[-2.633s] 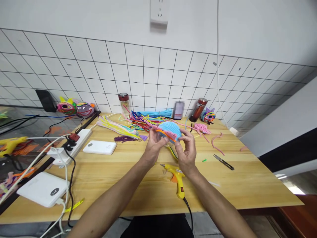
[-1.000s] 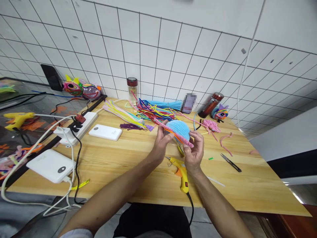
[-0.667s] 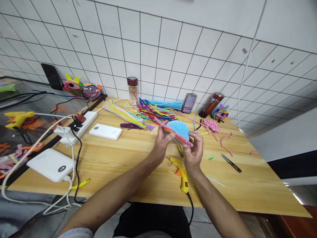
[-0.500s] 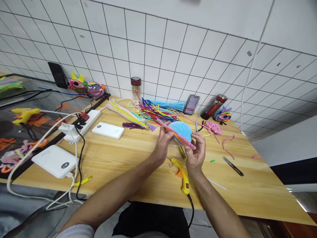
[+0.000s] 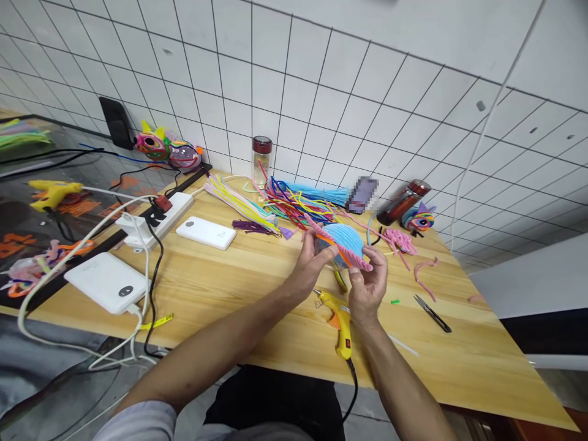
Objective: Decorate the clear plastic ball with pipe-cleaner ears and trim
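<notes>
A rounded craft piece (image 5: pixel 345 237) has light blue ribs, a braided pink band across it and an orange strip beneath the band. My left hand (image 5: pixel 309 264) grips its left side, thumb near the orange strip. On the right, my right hand (image 5: pixel 369 282) pinches the lower right end of the pink band. Both hands hold the piece above the table. Below them lies a yellow glue gun (image 5: pixel 339 318), its nozzle pointing up and left. A small yellow-and-black tool (image 5: pixel 340 281) is partly hidden under the piece.
Behind the hands lie colourful pipe cleaners (image 5: pixel 298 199), a glass bottle (image 5: pixel 262 160), a phone (image 5: pixel 362 195) and a dark red flask (image 5: pixel 404 201). Snips (image 5: pixel 432 313) rest at right. White power banks (image 5: pixel 206 233) and a power strip (image 5: pixel 165 220) with cables sit at left.
The view has shifted slightly. The piece has tilted in my hands, showing more of the pink band, and my left thumb has moved further over the orange strip.
</notes>
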The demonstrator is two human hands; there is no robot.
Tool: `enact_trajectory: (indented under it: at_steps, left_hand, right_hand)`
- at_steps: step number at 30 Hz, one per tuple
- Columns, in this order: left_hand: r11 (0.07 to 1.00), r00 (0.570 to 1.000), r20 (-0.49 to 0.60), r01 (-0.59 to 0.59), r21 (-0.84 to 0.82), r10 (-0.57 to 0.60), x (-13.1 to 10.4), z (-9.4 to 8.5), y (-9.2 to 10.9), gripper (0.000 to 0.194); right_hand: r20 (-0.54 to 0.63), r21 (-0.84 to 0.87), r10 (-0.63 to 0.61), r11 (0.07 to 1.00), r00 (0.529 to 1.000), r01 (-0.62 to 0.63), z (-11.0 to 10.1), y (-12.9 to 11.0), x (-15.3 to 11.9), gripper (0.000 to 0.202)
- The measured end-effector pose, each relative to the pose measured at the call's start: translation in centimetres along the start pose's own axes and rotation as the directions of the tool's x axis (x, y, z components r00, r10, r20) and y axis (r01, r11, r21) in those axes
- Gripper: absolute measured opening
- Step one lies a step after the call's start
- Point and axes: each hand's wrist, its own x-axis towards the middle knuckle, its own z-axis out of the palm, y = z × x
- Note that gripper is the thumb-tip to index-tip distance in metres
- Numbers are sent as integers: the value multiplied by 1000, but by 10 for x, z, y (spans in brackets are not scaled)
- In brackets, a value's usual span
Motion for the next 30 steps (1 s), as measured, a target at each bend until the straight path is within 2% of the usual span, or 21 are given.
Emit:
enact_trajectory:
  at_steps: [3, 8, 12, 17, 22, 30]
  left_hand:
    - [1000, 1000, -15, 8, 17, -8, 0, 0, 0, 54]
    - [1000, 1000, 23, 9, 10, -9, 0, -1, 0, 63]
    - [999, 999, -10, 48, 23, -48, 2, -3, -2, 61]
    - [990, 989, -60, 137, -26, -139, 1, -3, -4, 59]
    - [994, 994, -8, 106, 3, -106, -2, 2, -3, 65]
    - [993, 993, -41, 109, 51, -107, 1, 0, -8, 70]
  right_hand:
    - [15, 1, 28, 1000, 999, -28, 0, -1, 0, 32]
    - [13, 8, 89, 996, 996, -89, 1, -2, 0, 34]
    - [51, -13, 130, 991, 990, -130, 0, -3, -1, 36]
    - [73, -74, 121, 991, 990, -116, -1, -5, -1, 34]
    - [56, -77, 94, 993, 994, -89, -3, -6, 0, 31]
    - [49, -124, 68, 990, 996, -62, 0, -8, -1, 33]
